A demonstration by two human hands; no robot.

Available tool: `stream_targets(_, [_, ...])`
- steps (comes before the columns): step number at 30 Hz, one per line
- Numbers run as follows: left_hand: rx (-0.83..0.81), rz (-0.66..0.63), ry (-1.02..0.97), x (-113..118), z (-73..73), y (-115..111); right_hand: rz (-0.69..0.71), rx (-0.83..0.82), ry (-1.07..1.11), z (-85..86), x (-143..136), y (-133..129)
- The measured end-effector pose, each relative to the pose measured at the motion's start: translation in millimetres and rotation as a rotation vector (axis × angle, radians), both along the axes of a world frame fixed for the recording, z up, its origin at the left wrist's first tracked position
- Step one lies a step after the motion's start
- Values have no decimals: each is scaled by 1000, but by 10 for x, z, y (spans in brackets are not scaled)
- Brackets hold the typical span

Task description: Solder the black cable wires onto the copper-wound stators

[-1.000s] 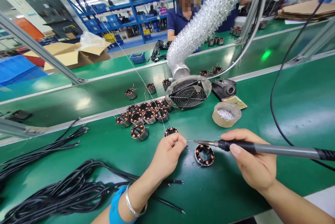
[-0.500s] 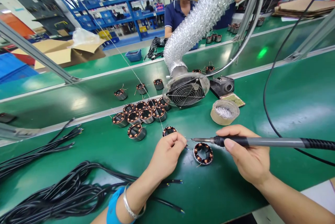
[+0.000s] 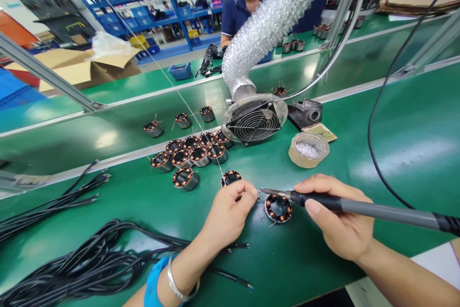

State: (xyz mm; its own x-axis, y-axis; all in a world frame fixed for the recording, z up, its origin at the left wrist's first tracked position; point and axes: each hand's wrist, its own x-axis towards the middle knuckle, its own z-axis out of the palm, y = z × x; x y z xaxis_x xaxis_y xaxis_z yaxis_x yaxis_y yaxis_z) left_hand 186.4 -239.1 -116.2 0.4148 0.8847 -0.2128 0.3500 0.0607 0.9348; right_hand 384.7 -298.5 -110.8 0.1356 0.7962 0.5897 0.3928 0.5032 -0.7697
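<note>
My right hand (image 3: 338, 216) grips a soldering iron (image 3: 323, 201) by its dark handle, the tip pointing left. My left hand (image 3: 230, 211) is closed in a pinch on the thin solder wire (image 3: 187, 104), which runs down from the upper left to the fingers. The iron's tip is right beside the left fingertips, where thin wire ends show; whether they touch is too small to tell. Just below the iron lies a ring-shaped motor stator (image 3: 278, 209) with copper windings. Another stator (image 3: 232, 177) stands behind my left hand, partly hidden by it.
Several stators (image 3: 185, 178) are grouped left of the fume extractor (image 3: 255, 122) with its silver duct. A tub of solder scraps (image 3: 309, 150) and an iron stand (image 3: 305, 114) are at right. Black cables (image 3: 108, 259) cover the left front. A person (image 3: 237, 15) is across the bench.
The soldering iron's tip has moved slightly left, closer to my left fingertips, and its handle end has dropped. My left hand keeps its pinch. The view has shifted a little.
</note>
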Motion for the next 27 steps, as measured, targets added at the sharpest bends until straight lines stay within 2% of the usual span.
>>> stream_targets(8, [23,6,17,1,2,-5,21,105,-101,108,-57,-12])
stream_targets(15, [48,12,31,-7,22,-9,96,150,-186,91,-51,-44])
stream_targets(27, [74,15,40,-8,21,-17,92,175,-134,93,-49,-36])
